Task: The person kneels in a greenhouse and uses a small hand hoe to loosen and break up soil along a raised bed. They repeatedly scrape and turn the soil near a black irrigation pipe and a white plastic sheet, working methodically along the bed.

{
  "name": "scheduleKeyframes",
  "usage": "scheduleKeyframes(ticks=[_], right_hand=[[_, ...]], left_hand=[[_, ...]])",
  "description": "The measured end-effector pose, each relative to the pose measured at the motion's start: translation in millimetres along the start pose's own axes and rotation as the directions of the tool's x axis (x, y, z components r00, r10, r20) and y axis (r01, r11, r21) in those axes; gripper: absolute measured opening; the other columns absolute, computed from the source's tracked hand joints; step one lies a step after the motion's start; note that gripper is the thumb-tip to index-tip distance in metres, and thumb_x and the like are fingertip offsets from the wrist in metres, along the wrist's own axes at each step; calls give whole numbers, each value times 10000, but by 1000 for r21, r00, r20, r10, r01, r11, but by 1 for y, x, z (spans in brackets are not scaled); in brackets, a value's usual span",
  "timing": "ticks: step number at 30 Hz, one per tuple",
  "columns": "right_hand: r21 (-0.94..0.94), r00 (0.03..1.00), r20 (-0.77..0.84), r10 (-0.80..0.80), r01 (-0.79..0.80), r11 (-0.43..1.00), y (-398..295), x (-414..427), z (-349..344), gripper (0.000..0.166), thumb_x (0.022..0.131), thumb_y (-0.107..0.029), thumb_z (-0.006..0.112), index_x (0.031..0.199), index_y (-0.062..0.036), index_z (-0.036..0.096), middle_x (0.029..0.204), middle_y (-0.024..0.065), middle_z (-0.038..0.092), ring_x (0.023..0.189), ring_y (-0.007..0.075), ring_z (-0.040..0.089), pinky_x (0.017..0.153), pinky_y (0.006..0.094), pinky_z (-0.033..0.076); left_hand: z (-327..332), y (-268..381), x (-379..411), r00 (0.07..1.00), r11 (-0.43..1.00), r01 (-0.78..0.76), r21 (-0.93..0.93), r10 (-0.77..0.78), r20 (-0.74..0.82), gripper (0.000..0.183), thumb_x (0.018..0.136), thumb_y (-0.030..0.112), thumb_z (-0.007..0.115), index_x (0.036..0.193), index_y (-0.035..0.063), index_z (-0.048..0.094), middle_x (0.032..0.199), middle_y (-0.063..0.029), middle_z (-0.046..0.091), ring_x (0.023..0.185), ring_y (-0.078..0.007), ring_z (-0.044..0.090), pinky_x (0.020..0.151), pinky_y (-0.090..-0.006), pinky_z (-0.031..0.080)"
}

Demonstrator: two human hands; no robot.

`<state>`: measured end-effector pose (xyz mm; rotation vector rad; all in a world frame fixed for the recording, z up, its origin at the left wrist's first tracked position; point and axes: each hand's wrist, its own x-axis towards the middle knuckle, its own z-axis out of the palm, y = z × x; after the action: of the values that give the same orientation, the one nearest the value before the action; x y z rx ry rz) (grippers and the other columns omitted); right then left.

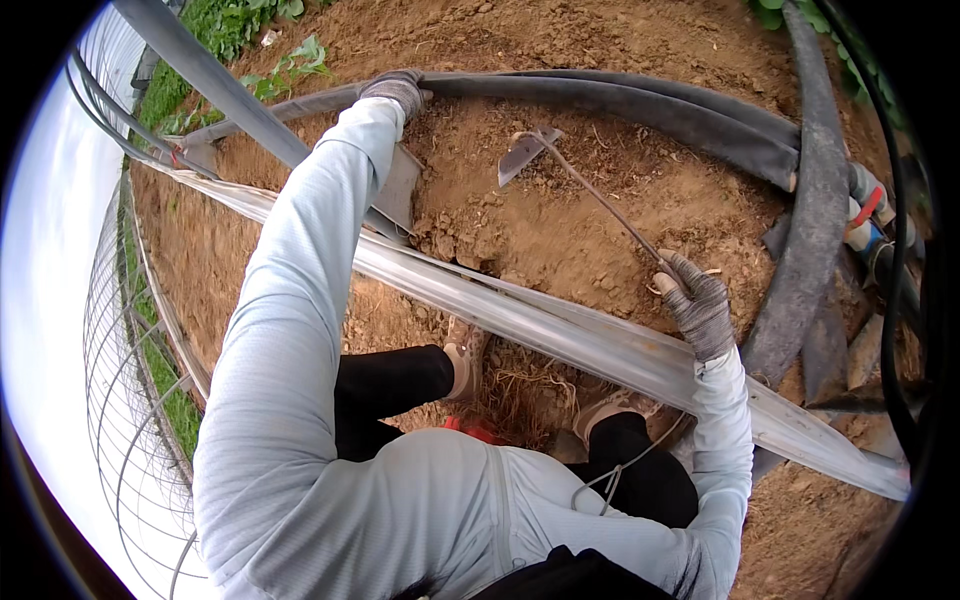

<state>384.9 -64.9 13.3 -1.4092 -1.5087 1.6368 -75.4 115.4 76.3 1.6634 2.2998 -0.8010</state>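
Observation:
My left hand [393,91], in a grey knit glove, is closed around a black lay-flat hose [585,96] on the far side of the bare soil. Gloved the same way, my right hand [699,306] grips the thin handle of a hand hoe [600,196]. The hoe's metal blade [525,159] rests on the dirt between my hands, just short of the hose. One end of the hose lies close to a thick upright-running black pipe [806,202] at the right.
Rolled clear plastic film [517,315] crosses in front of my shoes [463,358]. A grey post [217,82] slants in from the upper left. At right are pipe fittings with a red valve handle [868,206]. Leafy plants [289,69] grow beyond the hose; wire hoops [124,375] stand left.

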Motion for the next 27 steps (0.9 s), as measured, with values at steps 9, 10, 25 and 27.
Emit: scheduleKeyframes(ticks=[9, 10, 25, 27], right_hand=[[-145, 994, 38, -101, 105, 984, -16, 26, 18, 351, 887, -103, 651, 1206, 30, 586, 1050, 137, 691, 991, 149, 642, 862, 259, 492], [-151, 992, 43, -121, 127, 980, -15, 33, 22, 344, 890, -125, 650, 1200, 15, 597, 1042, 135, 696, 978, 158, 648, 854, 268, 495], [-485, 901, 208, -380, 432, 760, -80, 179, 136, 408, 931, -316, 570, 1315, -181, 540, 1151, 144, 646, 1055, 309, 625, 908, 385, 490], [-481, 862, 222, -456, 504, 718, -84, 198, 161, 406, 939, -320, 545, 1331, -217, 523, 1152, 138, 643, 1054, 323, 619, 920, 405, 483]], left_hand=[[20, -28, -18, 960, 976, -92, -196, 35, -278, 443, 878, 418, 617, 1215, 131, 598, 1122, -145, 643, 1083, -331, 592, 949, -438, 436], [25, -24, -28, 928, 982, -75, -175, 5, -373, 431, 873, 401, 630, 1204, 126, 606, 1106, -153, 644, 1071, -333, 593, 940, -433, 436], [37, -25, -26, 636, 932, -204, -301, -108, -764, 333, 733, 299, 727, 944, 60, 629, 974, -187, 622, 974, -377, 566, 866, -449, 441], [45, -32, -18, 553, 933, -250, -261, -84, -829, 326, 727, 296, 732, 927, 59, 632, 959, -188, 623, 958, -381, 568, 857, -451, 442]])
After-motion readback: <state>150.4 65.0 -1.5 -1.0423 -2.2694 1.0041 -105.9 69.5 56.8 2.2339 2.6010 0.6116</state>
